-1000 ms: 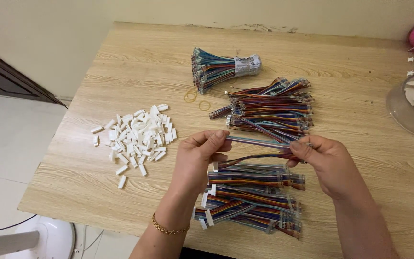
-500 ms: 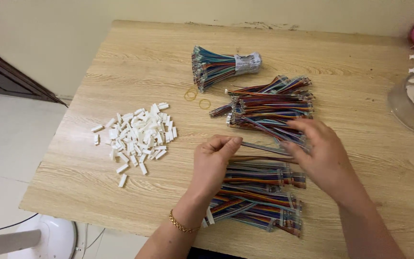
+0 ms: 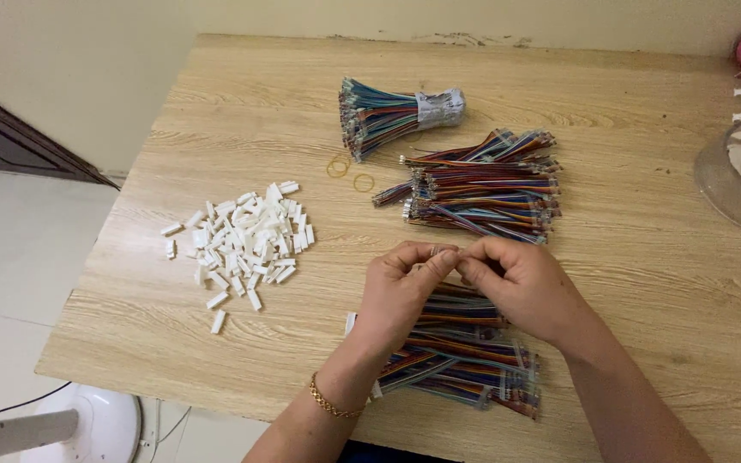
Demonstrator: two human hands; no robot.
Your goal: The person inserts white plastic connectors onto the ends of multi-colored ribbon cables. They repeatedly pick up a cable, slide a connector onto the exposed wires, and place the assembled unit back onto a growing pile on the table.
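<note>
Both my hands are now together at mid-surface, fingertips meeting. A sec ago they were apart w/ a wire stretched between them; half a sec ago my right hand [image 3: 521, 287] was out over the far wire pile. Now it's back in, pinched against my left hand [image 3: 400, 291] on something small at the fingertips — prob. a wire end and a connector, but it's too tiny to tell for sure. So I judge I'm in the fitting step again, not picking.

Where stuff is:
- Pile of multicoloured wire sets [image 3: 460, 360] lies right under my hands, nearest me.
- Second loose pile of wires [image 3: 486, 184] just beyond my hands.
- Bundle of wires w/ a silvery wrapped end [image 3: 396, 113] further back.
- Two rubber bands [image 3: 351, 174] between that bundle and the second pile.
- Heap of white plastic connector housings [image 3: 242, 240] to my left, well apart from the hands.
- Wooden surface [image 3: 645, 257] carries all of it; a clear dish [image 3: 735, 193] sits at the right edge.
</note>
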